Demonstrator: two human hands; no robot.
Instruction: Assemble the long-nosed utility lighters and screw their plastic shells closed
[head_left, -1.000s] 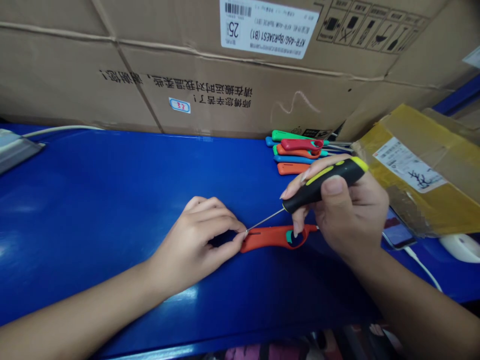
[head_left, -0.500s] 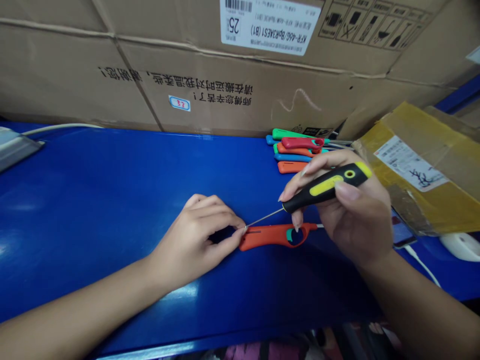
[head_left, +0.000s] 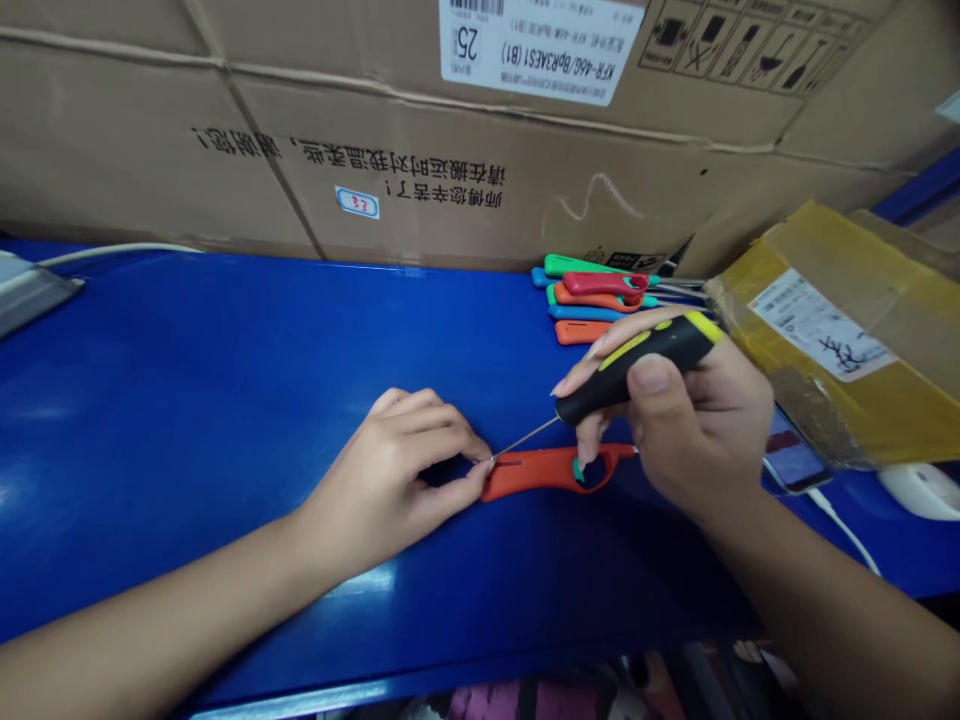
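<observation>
An orange lighter body [head_left: 544,470] with a teal trigger lies flat on the blue table [head_left: 225,360]. My left hand [head_left: 394,475] pinches its left end between thumb and forefinger. My right hand [head_left: 675,420] is wrapped round a black and yellow screwdriver [head_left: 637,365]. The thin shaft slants down to the left, and its tip meets the lighter's left end beside my left fingertips. One right finger rests at the lighter's trigger loop.
A pile of several coloured lighters [head_left: 600,295] lies behind my right hand. Big cardboard boxes [head_left: 450,150] wall off the back. A yellow taped parcel [head_left: 840,330], a phone [head_left: 791,460] with a cable and a white mouse [head_left: 919,490] sit at the right. A grey device [head_left: 30,290] is far left.
The screwdriver handle has rolled in my right hand, as its yellow inlay shows differently in each frame. Both hands and the lighter stay in place.
</observation>
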